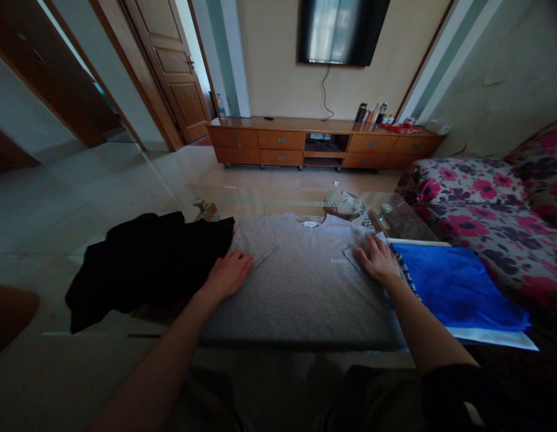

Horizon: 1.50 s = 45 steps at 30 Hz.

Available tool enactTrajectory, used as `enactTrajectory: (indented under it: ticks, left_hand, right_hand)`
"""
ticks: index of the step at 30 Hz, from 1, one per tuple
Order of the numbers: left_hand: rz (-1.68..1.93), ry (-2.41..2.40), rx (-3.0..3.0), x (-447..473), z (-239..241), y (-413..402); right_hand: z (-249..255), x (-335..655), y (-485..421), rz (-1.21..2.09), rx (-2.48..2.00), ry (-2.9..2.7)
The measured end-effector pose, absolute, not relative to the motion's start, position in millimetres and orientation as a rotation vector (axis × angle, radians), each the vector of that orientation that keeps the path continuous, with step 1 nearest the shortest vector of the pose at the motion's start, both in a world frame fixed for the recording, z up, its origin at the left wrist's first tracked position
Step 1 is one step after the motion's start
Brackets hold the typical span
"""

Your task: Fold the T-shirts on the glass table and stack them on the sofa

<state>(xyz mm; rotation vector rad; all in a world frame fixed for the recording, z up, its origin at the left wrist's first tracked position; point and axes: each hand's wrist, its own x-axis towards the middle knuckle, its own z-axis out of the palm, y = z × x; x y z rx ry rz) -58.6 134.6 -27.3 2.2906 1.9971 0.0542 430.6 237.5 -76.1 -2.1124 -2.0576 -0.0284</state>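
Observation:
A grey T-shirt lies spread on the glass table in front of me, its neckline facing away. Both of its sleeves are turned in over the front, and part of some lettering shows near the right one. On the shirt's left edge rests my left hand, open, with its fingers lying flat. My right hand presses on the folded right sleeve with its fingers spread. Black clothing is heaped just left of my left hand. Beyond my right wrist lies a folded blue garment on something white.
The glass table has a patterned border and metal fittings. Behind it stands a long wooden cabinet with bottles on top, below a wall-mounted television. A floral sofa is on the right, a wooden door at back left.

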Motion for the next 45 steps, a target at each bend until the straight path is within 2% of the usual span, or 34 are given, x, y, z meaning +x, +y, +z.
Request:
enactTrajectory:
  ticks: [7,11,15,19,26,29,35,39,45]
  left_hand:
    - [0.447,2.178,2.259,-52.2,-54.9,184.5]
    - [0.342,2.212,2.205,-48.5,-75.3,196.6]
    - [0.247,2.203,2.187,-52.0,-70.3,212.5]
    - [0.292,2.247,2.189,-66.1,-68.7,236.8]
    - [0.311,2.242,2.167,-90.3,-98.1,266.4]
    - [0.344,2.252,2.152,-87.7,-97.4,265.2]
    - [0.643,2.244,2.283,-71.1,-70.0,236.7]
    - [0.537,2.139,2.335,-67.1,-58.6,212.4]
    - [0.086,2.043,2.214,-79.9,-73.3,162.6]
  right_hand:
    - [-88.6,437.7,255.3,-0.007,-2.214,-1.997]
    - [-93.6,438.6,265.2,-0.061,-2.186,-2.001]
    - [-93.8,439.0,278.8,-0.058,-2.194,-2.002]
    - [-95.5,438.3,288.6,-0.056,-2.229,-1.987]
    - [-98.0,433.5,294.0,-0.031,-2.272,-1.973]
    - [-93.3,429.1,290.4,-0.04,-2.225,-1.937]
    - [-72.8,425.6,264.1,-0.197,-1.929,-1.82]
    - [-65.6,440.8,240.0,-0.068,-1.87,-1.971]
    - [-80.4,457.5,191.0,-0.012,-2.006,-2.215]
